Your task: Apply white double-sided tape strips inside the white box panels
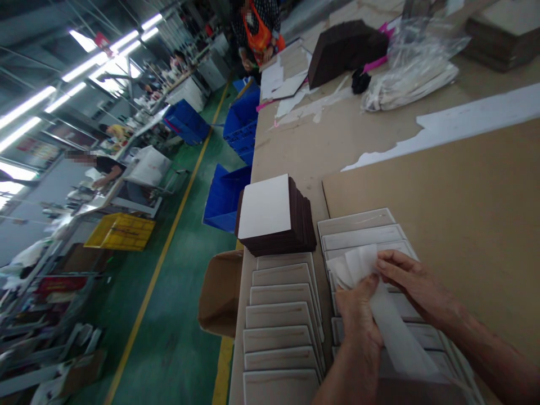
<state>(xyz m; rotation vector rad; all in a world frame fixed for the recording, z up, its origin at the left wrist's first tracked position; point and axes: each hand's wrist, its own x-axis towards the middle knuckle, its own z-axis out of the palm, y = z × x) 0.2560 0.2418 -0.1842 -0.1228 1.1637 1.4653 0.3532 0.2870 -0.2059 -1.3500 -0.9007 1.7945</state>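
My left hand [358, 306] is closed on a bundle of thin white strips [390, 320], thumb on top. The strips look like soft sheet or tape, fanned out at their upper end and trailing down toward my body. My right hand [399, 273] pinches the edge of the same bundle, fingers bent together. Both hands are above a row of overlapping pale rectangular panels [360, 220], partly hidden by my hands and forearms. To the left, a second overlapping row of pale panels [278, 337] lies along the table edge, each with a faint brownish line.
Beyond the left row stands a stack of dark-edged boards [268, 208] with a white top. Farther back are a dark brown block [343, 48] and a clear plastic bag [411, 79]. Blue bins [225, 194] and a cardboard box [221, 292] stand beside the table; a person [257, 34] works at its far end.
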